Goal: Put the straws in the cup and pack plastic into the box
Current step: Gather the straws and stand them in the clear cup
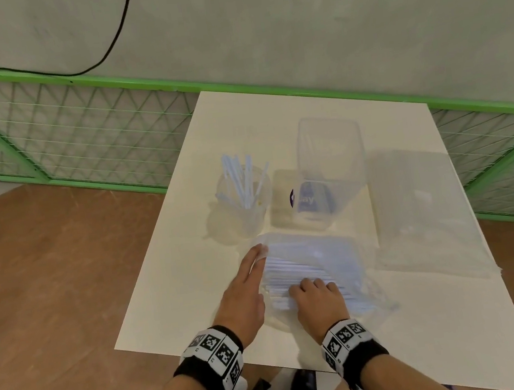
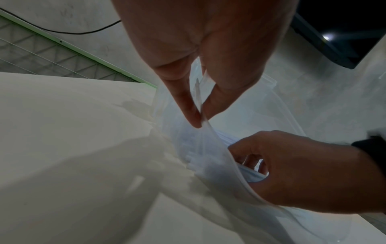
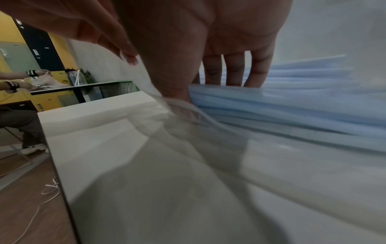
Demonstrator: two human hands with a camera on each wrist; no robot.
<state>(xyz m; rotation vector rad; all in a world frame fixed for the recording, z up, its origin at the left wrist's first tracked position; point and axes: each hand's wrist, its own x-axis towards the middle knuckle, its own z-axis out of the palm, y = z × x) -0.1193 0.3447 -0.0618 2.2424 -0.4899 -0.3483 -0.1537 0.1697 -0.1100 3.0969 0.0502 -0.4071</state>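
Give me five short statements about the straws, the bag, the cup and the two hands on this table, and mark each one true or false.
1. The cup already holds several straws. True.
2. The left hand pinches the edge of the clear plastic bag. True.
3. The right hand is lifted well above the table, away from the bag. False: it is in the mouth of the bag, its fingers on the bundle of straws.
4. The clear box is packed full of plastic. False: only a purple-labelled item shows through its wall.
5. The cup lies tipped on its side. False: it stands upright, left of the box.
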